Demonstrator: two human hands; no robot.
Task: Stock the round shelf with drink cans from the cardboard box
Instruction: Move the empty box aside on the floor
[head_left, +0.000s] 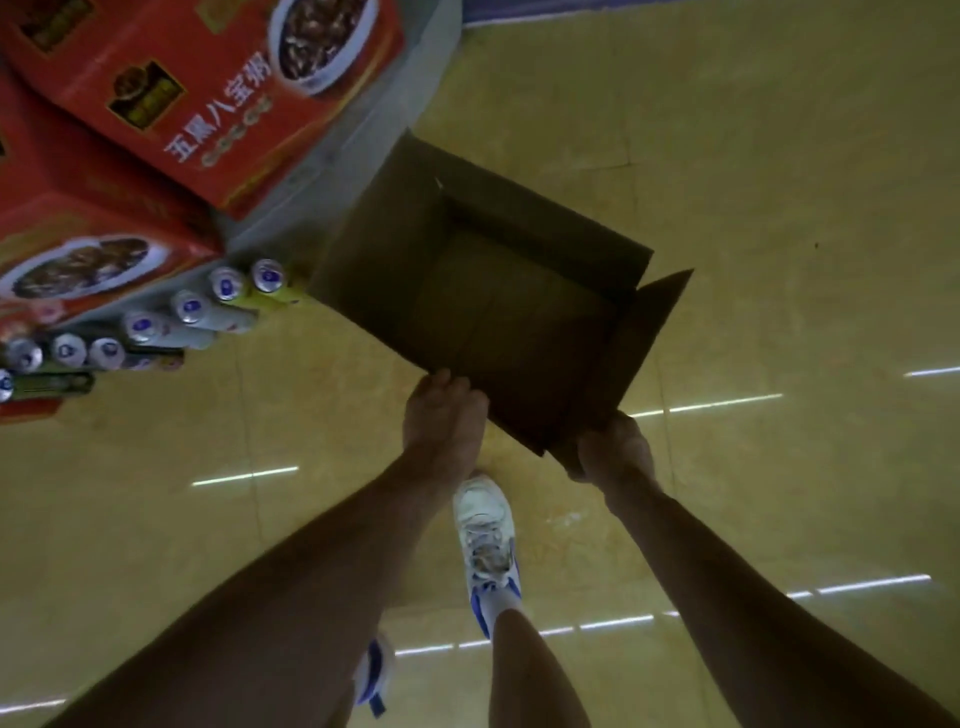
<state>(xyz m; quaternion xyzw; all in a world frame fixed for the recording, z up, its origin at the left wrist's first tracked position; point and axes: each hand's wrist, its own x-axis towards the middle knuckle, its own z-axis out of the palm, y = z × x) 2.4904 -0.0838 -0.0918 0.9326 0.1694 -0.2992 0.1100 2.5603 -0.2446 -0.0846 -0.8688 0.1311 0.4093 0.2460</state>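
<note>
View straight down from a person's head. Nearest, two bare legs stand on a glossy yellow-beige tiled floor (779, 208) streaked with reflected light strips. A white and blue laced trainer (485, 530) steps forward in the middle; a second matching trainer (374, 670) shows partly behind the left forearm.

Both bare forearms reach forward. The left hand (444, 410) is clamped on the near rim of an open brown cardboard box (545, 228), fingers curled over the edge. The right hand (615, 447) grips the near corner of the box's right-hand flap, fingers wrapped around the cardboard. The box sits just ahead of the front trainer, flaps spread outward, and its dark inside shows only a bare cardboard bottom. Whether it rests on the floor or is lifted cannot be told.

Left of the box, a curved row of slim drink cans with silver tops (192, 306) stands along the low edge of a grey round shelf (332, 156); the nearest can is just beside the box's left flap. Beyond the cans, large red cartons printed with bowls of food and white Chinese lettering (208, 78) are stacked on the shelf.
</note>
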